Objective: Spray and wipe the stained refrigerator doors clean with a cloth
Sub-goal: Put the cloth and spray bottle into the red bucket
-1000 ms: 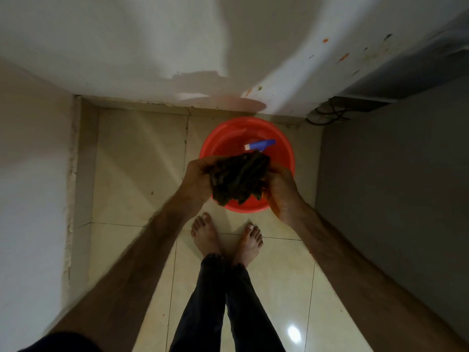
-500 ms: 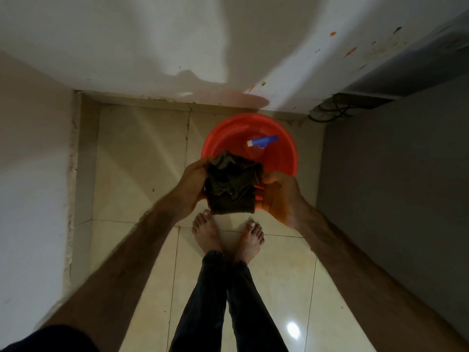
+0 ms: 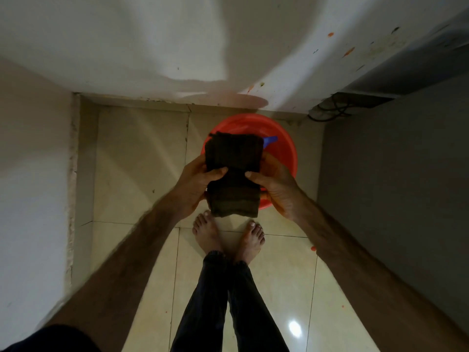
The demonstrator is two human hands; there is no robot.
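Note:
A dark folded cloth (image 3: 233,158) is stretched flat between both hands above a red basin (image 3: 284,153) on the floor. My left hand (image 3: 195,181) grips its left edge, thumb on top. My right hand (image 3: 274,184) grips the right edge the same way. A blue spray bottle (image 3: 270,141) lies in the basin, mostly hidden behind the cloth. The grey refrigerator side (image 3: 396,174) fills the right of the view.
A white wall (image 3: 152,47) with orange and dark spots stands ahead, another wall (image 3: 33,174) at the left. Black cables (image 3: 330,110) lie behind the refrigerator. My bare feet (image 3: 228,235) stand on the cream tiled floor just behind the basin.
The cloth was a crumpled bundle in both hands; it is now folded into a flat rectangle held out wider between them, covering more of the basin.

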